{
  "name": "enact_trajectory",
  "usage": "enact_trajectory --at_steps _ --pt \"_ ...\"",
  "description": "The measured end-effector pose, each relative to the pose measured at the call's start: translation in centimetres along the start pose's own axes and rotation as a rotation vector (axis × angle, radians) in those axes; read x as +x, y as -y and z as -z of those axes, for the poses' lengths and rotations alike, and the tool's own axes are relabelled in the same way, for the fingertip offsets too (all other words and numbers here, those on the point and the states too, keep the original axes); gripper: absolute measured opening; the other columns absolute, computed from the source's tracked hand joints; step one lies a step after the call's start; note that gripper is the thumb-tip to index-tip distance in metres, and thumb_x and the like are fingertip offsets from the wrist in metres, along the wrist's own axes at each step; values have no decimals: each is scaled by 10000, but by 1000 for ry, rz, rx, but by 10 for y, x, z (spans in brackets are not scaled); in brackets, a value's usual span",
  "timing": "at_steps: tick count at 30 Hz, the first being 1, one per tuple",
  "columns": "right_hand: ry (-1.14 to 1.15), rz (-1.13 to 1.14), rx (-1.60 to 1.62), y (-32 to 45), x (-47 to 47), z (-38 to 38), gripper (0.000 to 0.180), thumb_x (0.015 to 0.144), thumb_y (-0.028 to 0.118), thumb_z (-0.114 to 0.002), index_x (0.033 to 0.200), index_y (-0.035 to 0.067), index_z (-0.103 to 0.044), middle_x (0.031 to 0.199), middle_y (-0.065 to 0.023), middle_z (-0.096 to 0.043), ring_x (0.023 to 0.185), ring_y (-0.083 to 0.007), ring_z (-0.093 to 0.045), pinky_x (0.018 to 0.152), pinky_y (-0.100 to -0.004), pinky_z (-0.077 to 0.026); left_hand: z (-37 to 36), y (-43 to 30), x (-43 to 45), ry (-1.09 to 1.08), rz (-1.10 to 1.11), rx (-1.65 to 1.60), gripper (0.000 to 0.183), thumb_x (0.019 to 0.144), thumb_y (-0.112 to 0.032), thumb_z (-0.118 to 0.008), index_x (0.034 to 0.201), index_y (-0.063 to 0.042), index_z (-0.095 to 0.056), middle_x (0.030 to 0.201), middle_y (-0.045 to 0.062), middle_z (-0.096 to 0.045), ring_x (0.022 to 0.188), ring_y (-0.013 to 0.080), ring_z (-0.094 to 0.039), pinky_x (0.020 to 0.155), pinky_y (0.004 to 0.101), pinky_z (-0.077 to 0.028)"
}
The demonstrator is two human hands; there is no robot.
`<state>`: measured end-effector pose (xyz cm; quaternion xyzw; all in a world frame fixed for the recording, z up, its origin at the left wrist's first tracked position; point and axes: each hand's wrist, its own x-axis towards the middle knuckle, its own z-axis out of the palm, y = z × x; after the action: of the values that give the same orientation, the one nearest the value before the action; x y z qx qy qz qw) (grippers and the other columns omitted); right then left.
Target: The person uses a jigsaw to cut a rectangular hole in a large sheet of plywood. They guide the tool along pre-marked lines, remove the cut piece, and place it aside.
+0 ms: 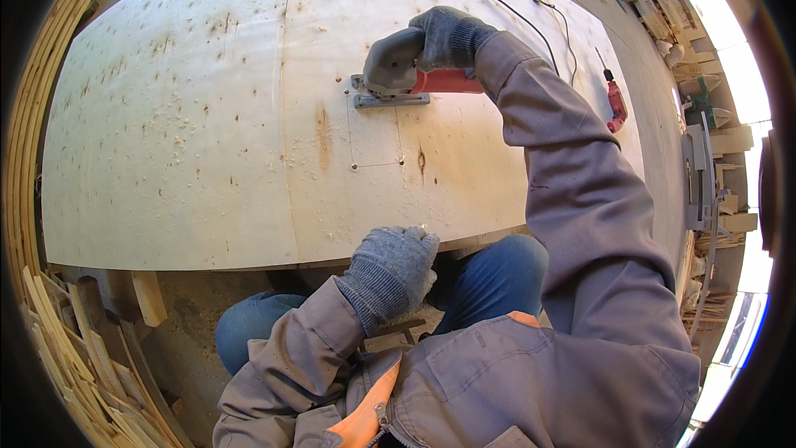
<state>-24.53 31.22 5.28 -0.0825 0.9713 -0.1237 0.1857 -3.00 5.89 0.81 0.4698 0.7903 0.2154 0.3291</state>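
Note:
My right hand (444, 37), in a grey knit glove, is wrapped around the handle of a red and grey jigsaw (388, 62). The saw's metal base plate (395, 101) rests on a large pale plywood sheet (186, 199). Just below the plate, a pencilled rectangle (375, 137) is drawn on the wood, with drilled holes (402, 163) at its visible corners. The blade is hidden from view. My left hand (392, 267), gloved alike, is curled into a fist by the sheet's near edge; its palm side cannot be seen.
A red power drill (615, 102) with a long bit lies at the sheet's right side. Black cords (513, 9) run across the far right part. Wood shavings (177, 127) are scattered over the plywood. Stacked timber strips (25, 155) and offcuts (93, 367) line the left.

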Motion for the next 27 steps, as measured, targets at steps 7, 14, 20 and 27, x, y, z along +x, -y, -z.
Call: enact_trajectory --at_steps 7,14,20,27 --pt "18 -15 -35 1 3 -1 369 656 176 -858 1001 93 -756 942 -148 -766 900 -296 -726 839 -395 -563 4 -2 1 21 -1 0 514 899 -316 -724 1291 0 -623 1209 214 -687 1111 356 -678 963 458 -538" --pt "17 -6 -31 0 6 -3 375 653 175 -860 1003 92 -755 938 -143 -765 899 -292 -724 839 -391 -561 3 -1 0 -16 -12 8 475 895 -319 -723 1232 4 -635 1165 214 -691 1076 361 -684 937 463 -544" --pt "2 2 -21 3 7 -4 364 636 155 -855 977 82 -748 897 -146 -759 863 -291 -720 823 -391 -557 2 0 1 -3 -7 -3 464 891 -315 -723 1221 1 -638 1154 212 -692 1070 363 -684 928 465 -543" --pt "-4 -1 -31 8 6 -2 370 634 156 -859 980 81 -752 913 -158 -762 875 -304 -724 836 -402 -558 1 -1 -1 -17 -13 3 463 891 -313 -723 1226 -5 -636 1149 207 -691 1063 361 -686 922 463 -545"
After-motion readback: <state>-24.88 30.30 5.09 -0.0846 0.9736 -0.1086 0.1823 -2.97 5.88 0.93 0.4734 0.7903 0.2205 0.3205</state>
